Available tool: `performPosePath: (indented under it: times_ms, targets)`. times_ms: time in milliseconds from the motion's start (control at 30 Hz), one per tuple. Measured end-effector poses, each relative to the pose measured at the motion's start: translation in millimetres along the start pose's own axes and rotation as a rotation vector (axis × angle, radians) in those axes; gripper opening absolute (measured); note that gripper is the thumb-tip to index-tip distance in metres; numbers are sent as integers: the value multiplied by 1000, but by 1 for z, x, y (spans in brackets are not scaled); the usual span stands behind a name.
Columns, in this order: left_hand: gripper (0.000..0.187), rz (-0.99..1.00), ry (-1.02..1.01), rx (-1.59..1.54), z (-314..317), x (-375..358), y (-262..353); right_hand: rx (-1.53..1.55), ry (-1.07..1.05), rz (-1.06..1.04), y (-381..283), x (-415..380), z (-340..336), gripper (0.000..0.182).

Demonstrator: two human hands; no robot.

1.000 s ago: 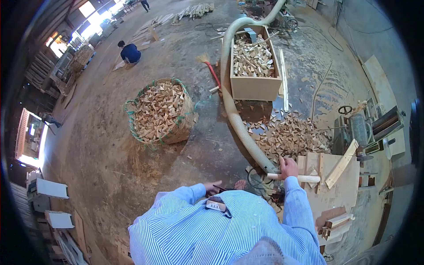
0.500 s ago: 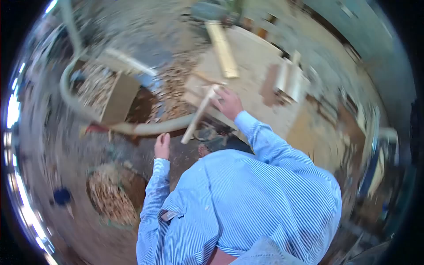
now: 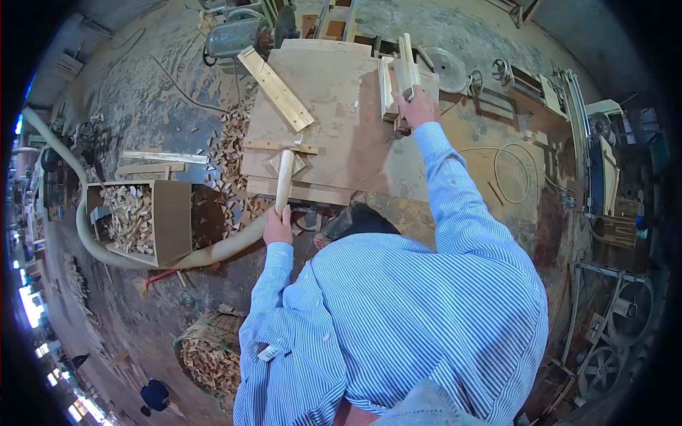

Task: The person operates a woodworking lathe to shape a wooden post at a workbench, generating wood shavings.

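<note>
My left hand (image 3: 278,226) is closed round the near end of a pale wooden stick (image 3: 285,177). The stick's far end lies over the near left part of the worktable (image 3: 334,113), beside a small square wood block (image 3: 297,167). Farther right, my right hand (image 3: 419,108) is closed on the near end of some wooden strips (image 3: 404,65), its fingertips partly hidden. Those strips rest on a low stack of wood (image 3: 387,85) on the table. A yellowish board with small holes (image 3: 275,89) lies at the table's left.
A box of triangular offcuts (image 3: 170,224) stands at the left, with a thick hose (image 3: 231,245) curving round it. Below is a basket of offcuts (image 3: 209,355). A motor (image 3: 238,37) and disc stand behind the table. A person (image 3: 155,394) is at lower left.
My right hand has left the stick and moved right to the strips on the stack. My left hand, apart from the stick before, now grips it. The view has turned and sharpened.
</note>
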State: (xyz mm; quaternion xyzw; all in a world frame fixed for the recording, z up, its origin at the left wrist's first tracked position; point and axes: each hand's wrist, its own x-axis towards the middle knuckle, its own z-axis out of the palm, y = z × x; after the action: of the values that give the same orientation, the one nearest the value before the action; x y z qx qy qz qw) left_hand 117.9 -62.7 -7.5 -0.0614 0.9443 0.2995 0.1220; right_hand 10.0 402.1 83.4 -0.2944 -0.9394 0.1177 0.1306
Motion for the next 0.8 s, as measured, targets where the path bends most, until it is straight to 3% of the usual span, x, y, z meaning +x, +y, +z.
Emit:
performPosePath:
  times_ms: [67,200,300,333,367,400,467,567,633,733,800]
  targets:
    - [53,-42,-61,70,0,1,-5,-72,-125,50,2,2,5,59]
    - [56,-68,-89,52,15,7,-24,-4,-239,68,12,21,26,41]
    - [57,-232,-164,-19,-5,-6,-4,186,-176,-102,-16,0,12,43]
    - [56,-202,-146,14,-14,-11,1,469,-94,-147,-41,-24,3,42]
    - [58,-164,-127,-65,-16,-15,-6,306,-124,-331,-37,-16,31,40]
    - [60,-115,-51,-41,-4,-18,-21,231,-267,-377,-69,-33,9,40]
    - [59,-83,-36,13,-6,-22,-29,263,-169,-568,-76,-40,56,44]
    - [58,-49,-26,58,-9,-31,-38,246,-279,-651,-108,-61,72,50]
    - [58,-65,7,32,-14,-41,-37,154,-459,-563,-108,-66,88,55]
    - [58,-61,51,10,-9,-49,-41,-82,-389,-573,-115,-87,92,58]
    - [57,-45,71,14,-10,-56,-48,-31,-381,-630,-106,-89,111,61]
